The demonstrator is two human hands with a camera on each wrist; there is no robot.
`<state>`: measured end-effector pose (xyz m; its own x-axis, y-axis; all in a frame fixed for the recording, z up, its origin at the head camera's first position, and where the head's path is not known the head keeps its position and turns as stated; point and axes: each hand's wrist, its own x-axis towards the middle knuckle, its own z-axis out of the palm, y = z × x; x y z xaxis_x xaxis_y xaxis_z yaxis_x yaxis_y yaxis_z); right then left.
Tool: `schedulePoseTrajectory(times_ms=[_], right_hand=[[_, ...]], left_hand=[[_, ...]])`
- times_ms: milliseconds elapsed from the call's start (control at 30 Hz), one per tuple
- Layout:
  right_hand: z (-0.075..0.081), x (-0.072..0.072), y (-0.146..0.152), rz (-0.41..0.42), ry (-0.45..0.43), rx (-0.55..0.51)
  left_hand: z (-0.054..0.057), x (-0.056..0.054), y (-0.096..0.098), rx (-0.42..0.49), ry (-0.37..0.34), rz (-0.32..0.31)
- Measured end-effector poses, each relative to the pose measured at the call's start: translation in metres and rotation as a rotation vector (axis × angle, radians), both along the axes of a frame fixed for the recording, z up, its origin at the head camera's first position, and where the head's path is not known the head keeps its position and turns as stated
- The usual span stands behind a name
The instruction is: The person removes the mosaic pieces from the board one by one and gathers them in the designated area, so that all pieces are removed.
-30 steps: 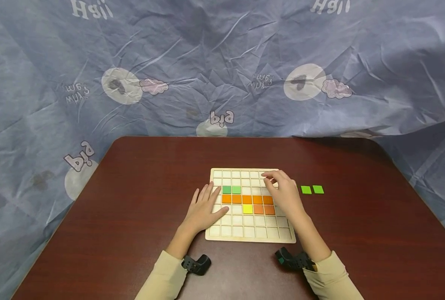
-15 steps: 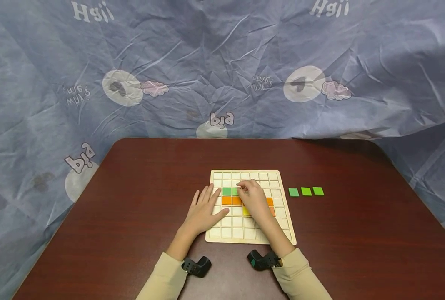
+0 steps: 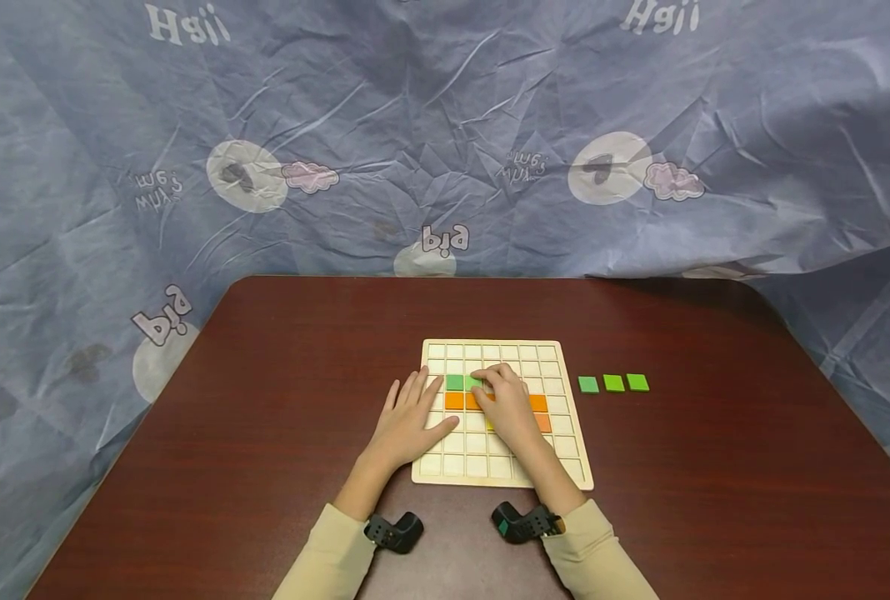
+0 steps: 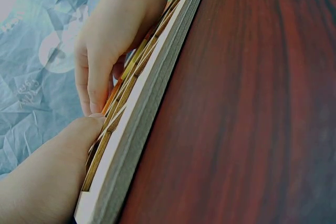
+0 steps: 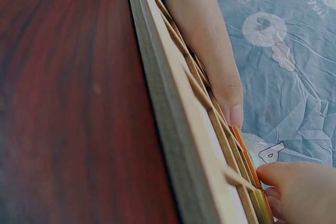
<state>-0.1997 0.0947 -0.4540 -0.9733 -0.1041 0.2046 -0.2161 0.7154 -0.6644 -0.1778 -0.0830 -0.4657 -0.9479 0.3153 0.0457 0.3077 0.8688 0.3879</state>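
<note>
A pale wooden grid board (image 3: pixel 445 482) lies on the table. My left hand (image 3: pixel 406 425) rests on its left side with fingers straight and spread, thumb on the lower squares. My right hand (image 3: pixel 507 404) is over the board's middle, its thumb and index finger set about a green tile (image 3: pixel 472 382). Another green tile (image 3: pixel 455 382) sits just left of it. Orange tiles (image 3: pixel 454 401) fill part of the row below. A yellow tile (image 3: pixel 491 423) and a light orange tile (image 3: pixel 545 423) show partly from under the right hand, which hides the squares between them.
Right of the board, a teal-green tile (image 3: pixel 588 384) and two bright green tiles (image 3: pixel 614 382) lie in a row on the dark red-brown table (image 3: pixel 715 467). A blue printed cloth (image 3: pixel 385 125) hangs behind the table.
From the board's upper right, my right hand has moved left to the green tiles, uncovering the teal-green tile. Lately its thumb and index finger have parted a little. My left hand stays put.
</note>
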Motion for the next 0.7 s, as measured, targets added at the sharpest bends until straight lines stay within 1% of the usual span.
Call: schedulePoseTrajectory(times_ms=[267,467,700], right_hand=[[-0.002,-0.0008,-0.002,-0.009,0.013,0.035],[-0.0016,-0.0012,-0.003,-0.011,0.023,0.036],[-0.0021,-0.0018,-0.003,-0.022,0.003,0.056]], left_hand=[[0.0006,0.0011,-0.0007,-0.023,0.003,0.006],[0.0015,0.001,-0.0013,-0.023,0.003,0.006],[0.0028,0.0009,0.0007,-0.014,-0.02,0.004]])
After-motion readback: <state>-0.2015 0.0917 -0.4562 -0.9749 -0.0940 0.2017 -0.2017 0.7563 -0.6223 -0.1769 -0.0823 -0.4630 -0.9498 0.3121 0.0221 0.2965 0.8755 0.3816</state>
